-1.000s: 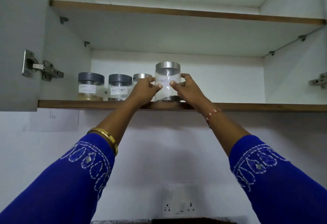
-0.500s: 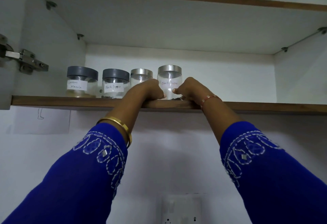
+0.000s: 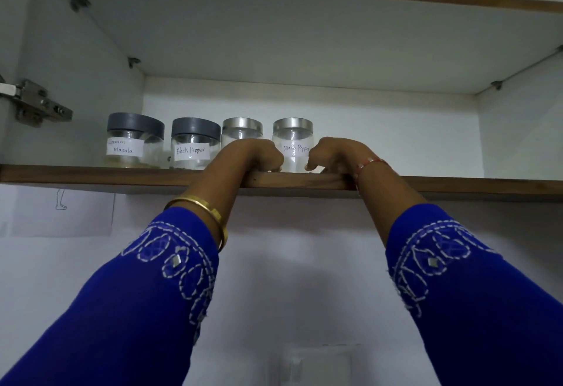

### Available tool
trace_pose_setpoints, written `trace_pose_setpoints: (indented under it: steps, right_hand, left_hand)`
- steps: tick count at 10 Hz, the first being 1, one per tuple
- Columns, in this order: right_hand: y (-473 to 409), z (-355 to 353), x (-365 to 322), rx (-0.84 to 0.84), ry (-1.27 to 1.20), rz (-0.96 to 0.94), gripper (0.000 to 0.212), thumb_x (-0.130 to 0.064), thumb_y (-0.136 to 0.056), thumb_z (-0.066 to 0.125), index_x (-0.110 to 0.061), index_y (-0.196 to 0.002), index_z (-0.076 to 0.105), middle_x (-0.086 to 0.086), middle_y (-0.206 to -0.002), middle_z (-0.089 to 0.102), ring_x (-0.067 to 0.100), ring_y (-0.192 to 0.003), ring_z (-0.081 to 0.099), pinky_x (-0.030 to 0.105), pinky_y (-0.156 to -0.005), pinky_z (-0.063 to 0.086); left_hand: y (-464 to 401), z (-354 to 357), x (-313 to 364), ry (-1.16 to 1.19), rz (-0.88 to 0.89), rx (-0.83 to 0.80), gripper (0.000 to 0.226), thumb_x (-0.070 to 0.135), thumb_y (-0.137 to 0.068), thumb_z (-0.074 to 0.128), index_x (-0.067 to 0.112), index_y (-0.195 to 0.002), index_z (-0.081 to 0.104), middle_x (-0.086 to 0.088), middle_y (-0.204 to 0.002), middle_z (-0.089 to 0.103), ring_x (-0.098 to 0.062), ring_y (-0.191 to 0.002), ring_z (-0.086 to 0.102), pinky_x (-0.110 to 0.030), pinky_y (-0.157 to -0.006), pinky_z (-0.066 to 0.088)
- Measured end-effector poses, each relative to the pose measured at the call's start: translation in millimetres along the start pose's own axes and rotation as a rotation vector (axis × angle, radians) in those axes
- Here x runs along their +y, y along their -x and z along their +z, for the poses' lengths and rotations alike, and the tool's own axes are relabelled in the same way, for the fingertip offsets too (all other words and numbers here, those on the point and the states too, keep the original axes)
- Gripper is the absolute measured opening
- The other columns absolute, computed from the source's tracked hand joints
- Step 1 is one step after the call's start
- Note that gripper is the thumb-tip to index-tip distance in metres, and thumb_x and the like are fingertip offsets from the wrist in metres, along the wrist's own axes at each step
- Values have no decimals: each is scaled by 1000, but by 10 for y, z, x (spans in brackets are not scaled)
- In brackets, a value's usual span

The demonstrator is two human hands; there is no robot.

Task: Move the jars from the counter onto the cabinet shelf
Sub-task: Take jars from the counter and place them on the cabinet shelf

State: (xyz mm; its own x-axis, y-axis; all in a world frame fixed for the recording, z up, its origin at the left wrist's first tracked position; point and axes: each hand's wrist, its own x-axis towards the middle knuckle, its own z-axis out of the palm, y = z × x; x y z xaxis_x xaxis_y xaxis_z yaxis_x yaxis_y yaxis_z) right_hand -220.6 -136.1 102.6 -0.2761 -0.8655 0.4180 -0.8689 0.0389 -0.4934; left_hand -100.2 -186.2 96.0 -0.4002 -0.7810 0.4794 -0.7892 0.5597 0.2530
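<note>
My left hand (image 3: pixel 256 155) and right hand (image 3: pixel 330 155) rest on the front edge of the cabinet shelf (image 3: pixel 91 174), one on each side of the steel-lidded jar (image 3: pixel 293 139) with the handwritten pepper label. Both hands have their fingers curled down onto the wood; neither one grasps the jar, though the knuckles sit just beside it. The jar stands upright on the shelf, last on the right in a row of four. Left of it is another steel-lidded jar (image 3: pixel 242 131), partly hidden behind my left hand, then a grey-lidded jar marked Black Pepper (image 3: pixel 195 142) and a grey-lidded jar marked Masala (image 3: pixel 134 139). A metal door hinge (image 3: pixel 36 104) sits at far left.
</note>
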Motion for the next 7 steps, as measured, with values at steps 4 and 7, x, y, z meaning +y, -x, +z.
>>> trace_pose_setpoints:
  steps: [4, 7]
  right_hand:
    - [-127, 33, 59, 14, -95, -39, 19, -4, -90, 53, -7, -73, 47, 15, -98, 50, 24, -90, 55, 32, -79, 44]
    - [218, 72, 66, 466, -171, -168, 35, 3, -87, 43, 8, -119, 54, 19, -113, 58, 30, -105, 55, 34, -87, 45]
  left_hand:
    - [-85, -7, -31, -145, 87, -47, 2, 17, -95, 40, 18, -96, 42, -5, -118, 47, -12, -100, 32, -24, -86, 26]
    - [151, 57, 59, 81, 36, 207, 38, 7, -91, 41, -1, -127, 51, -17, -136, 50, -30, -123, 49, -34, -100, 39]
